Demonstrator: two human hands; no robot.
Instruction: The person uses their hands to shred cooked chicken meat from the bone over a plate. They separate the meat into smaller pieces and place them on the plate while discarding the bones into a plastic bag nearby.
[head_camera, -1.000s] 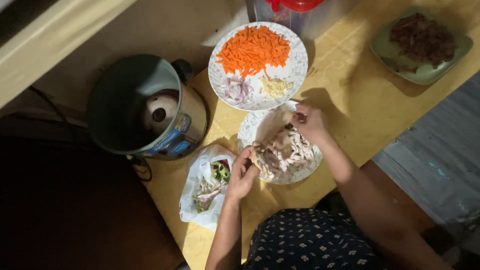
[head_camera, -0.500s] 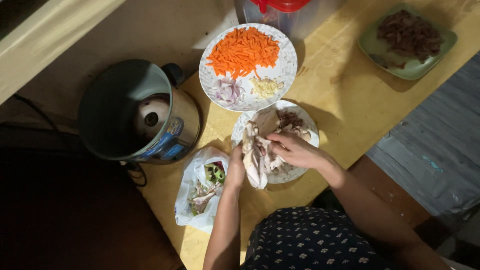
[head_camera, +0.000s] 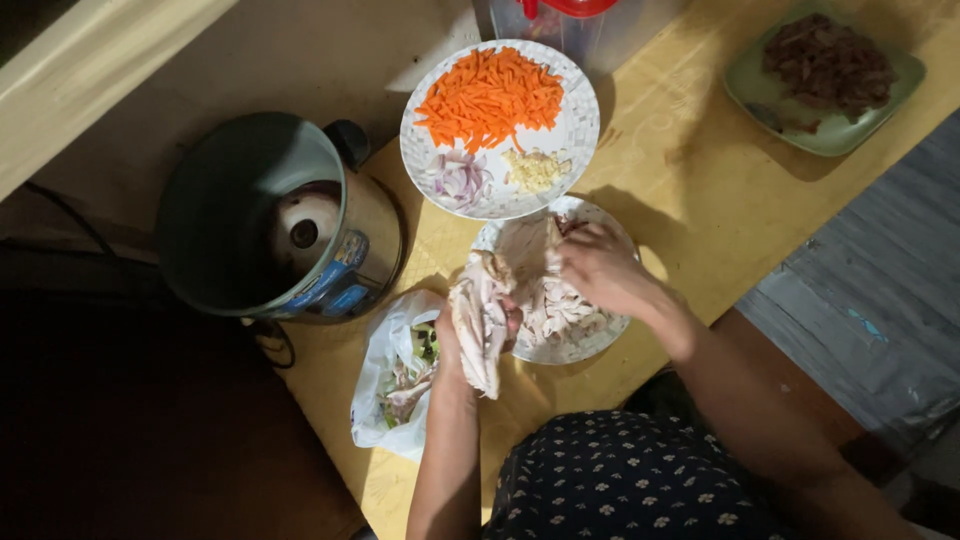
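Left hand (head_camera: 462, 345): closed on chicken piece (head_camera: 478, 325), held over plate (head_camera: 612, 338) rim, near the table's (head_camera: 690, 180) front edge; long axis runs front-to-back, upper end toward carrot plate (head_camera: 580, 125). Right hand (head_camera: 600, 268): just right of it, fingers pinching shredded meat (head_camera: 555, 305) on plate. Scrap bag (head_camera: 385, 385) left.

yellow table (head_camera: 690, 200), three plates, metal pot (head_camera: 270, 225), plastic bag (head_camera: 395, 375)

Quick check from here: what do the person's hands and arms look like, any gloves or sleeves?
Both the left hand and the right hand are bare, with no gloves, rings or watch visible. The forearms are uncovered, no sleeves in view. Below them shows a dark garment with small pale flowers.
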